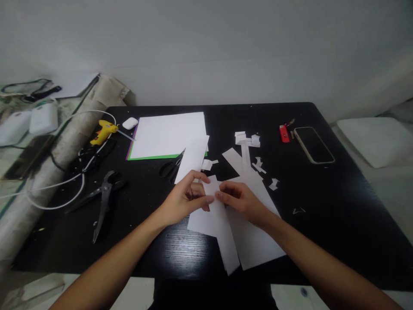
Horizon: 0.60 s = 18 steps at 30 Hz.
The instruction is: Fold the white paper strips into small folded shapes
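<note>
A long strip of white paper [225, 241] is pinched near its far end between my two hands, slanting toward the table's front edge. My left hand [189, 196] grips its left side with thumb and fingers. From the right, the thumb and fingertips of my right hand [240, 198] press on the same strip. Beneath it lie larger white sheets [258, 241]. Another white strip [193, 157] lies just beyond my left hand, partly over dark-handled scissors [167, 168]. Small folded paper pieces [240, 137] and scraps [274, 184] are scattered past my right hand.
A stack of paper [167, 133] lies at the back. At left are a yellow glue gun [105, 131], a white earbud case [130, 123], dark pliers-like cutters [106, 189] and a looped white cable [82, 189]. A red lighter [284, 133] and phone [313, 145] lie right.
</note>
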Each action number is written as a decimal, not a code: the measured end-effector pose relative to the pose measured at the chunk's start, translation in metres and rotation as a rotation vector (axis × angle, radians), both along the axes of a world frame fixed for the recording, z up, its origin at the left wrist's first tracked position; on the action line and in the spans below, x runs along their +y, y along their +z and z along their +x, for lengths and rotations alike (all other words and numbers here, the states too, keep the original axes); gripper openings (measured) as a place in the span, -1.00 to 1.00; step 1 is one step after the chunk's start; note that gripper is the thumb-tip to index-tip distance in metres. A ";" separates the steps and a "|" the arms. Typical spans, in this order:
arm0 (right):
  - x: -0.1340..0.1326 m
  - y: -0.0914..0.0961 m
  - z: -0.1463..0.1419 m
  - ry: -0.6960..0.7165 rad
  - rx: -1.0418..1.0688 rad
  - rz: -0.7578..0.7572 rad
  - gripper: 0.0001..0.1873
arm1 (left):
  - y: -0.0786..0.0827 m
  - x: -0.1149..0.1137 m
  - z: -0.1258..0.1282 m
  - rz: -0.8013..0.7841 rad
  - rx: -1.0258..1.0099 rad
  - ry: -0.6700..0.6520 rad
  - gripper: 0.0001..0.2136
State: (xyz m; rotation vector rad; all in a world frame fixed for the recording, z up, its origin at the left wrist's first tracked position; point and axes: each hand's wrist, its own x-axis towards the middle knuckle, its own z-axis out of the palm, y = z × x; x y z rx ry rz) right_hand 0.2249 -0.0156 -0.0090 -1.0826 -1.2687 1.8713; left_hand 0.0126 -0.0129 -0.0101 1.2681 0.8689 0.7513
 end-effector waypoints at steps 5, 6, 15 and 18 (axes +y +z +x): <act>0.001 0.000 0.001 -0.032 -0.025 -0.005 -0.62 | 0.002 -0.002 0.001 -0.010 -0.016 -0.010 -0.51; 0.001 0.000 0.001 -0.037 -0.030 -0.014 -0.62 | 0.003 -0.002 0.001 -0.005 -0.014 -0.009 -0.47; 0.000 -0.001 0.001 -0.005 -0.101 -0.022 -0.62 | 0.005 0.001 0.000 0.036 0.025 0.044 -0.49; 0.000 0.000 0.001 -0.010 -0.126 -0.001 -0.63 | 0.004 0.002 0.000 0.045 0.029 0.055 -0.49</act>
